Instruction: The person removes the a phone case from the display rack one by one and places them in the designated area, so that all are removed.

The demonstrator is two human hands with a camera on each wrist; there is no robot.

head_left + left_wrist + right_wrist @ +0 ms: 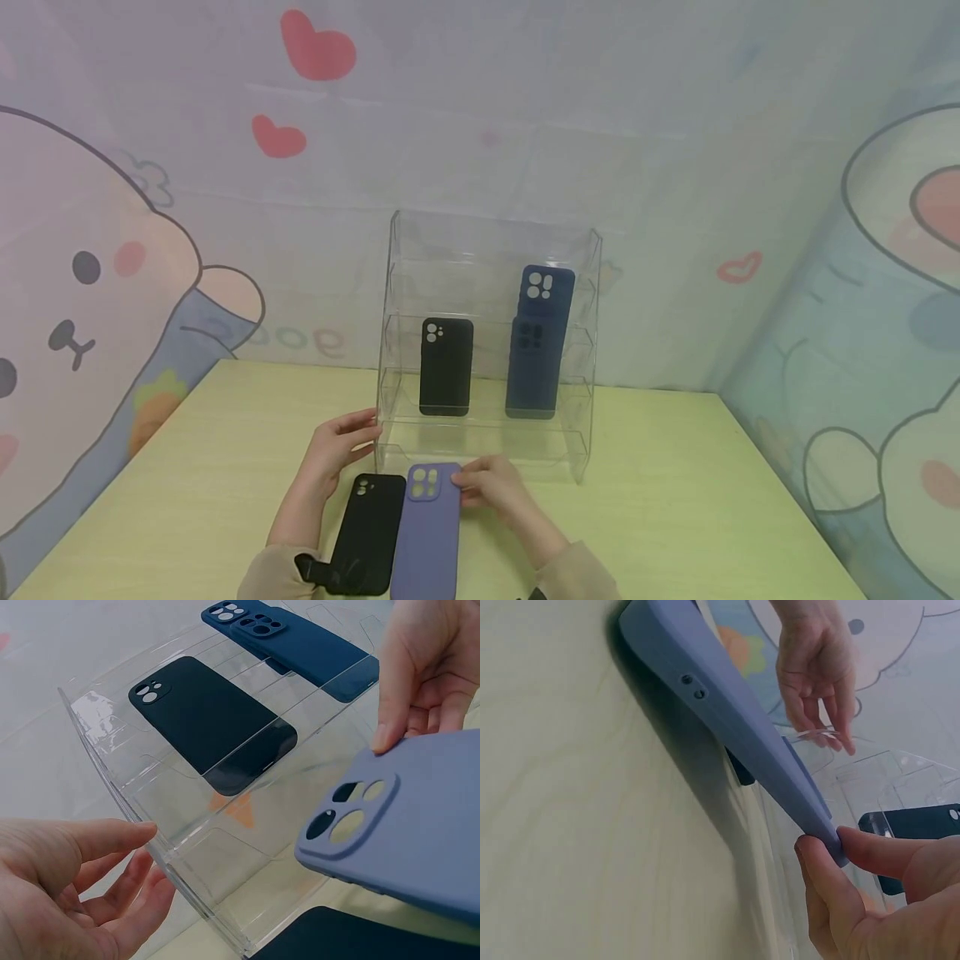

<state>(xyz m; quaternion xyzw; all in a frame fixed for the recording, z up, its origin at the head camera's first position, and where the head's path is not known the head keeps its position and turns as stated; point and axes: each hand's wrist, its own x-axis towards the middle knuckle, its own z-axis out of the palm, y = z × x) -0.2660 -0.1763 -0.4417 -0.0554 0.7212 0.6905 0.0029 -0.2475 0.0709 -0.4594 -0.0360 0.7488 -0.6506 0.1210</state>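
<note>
My right hand (495,487) pinches a lavender phone case (429,533) at its upper right corner, thumb on one face and fingers on the other. In the right wrist view the case (735,727) tilts, with its held end raised off the table. My left hand (82,889) touches the left side edge of a clear tiered acrylic stand (483,437) with loosely extended fingers. A black phone case (367,533) lies on the table near my left forearm, beside the lavender one.
In the stand, another black case (446,367) leans at the left, and two dark blue cases (551,292) overlap at the right on different tiers. Behind the pale yellow table (660,492) hangs a cartoon-printed cloth (480,125).
</note>
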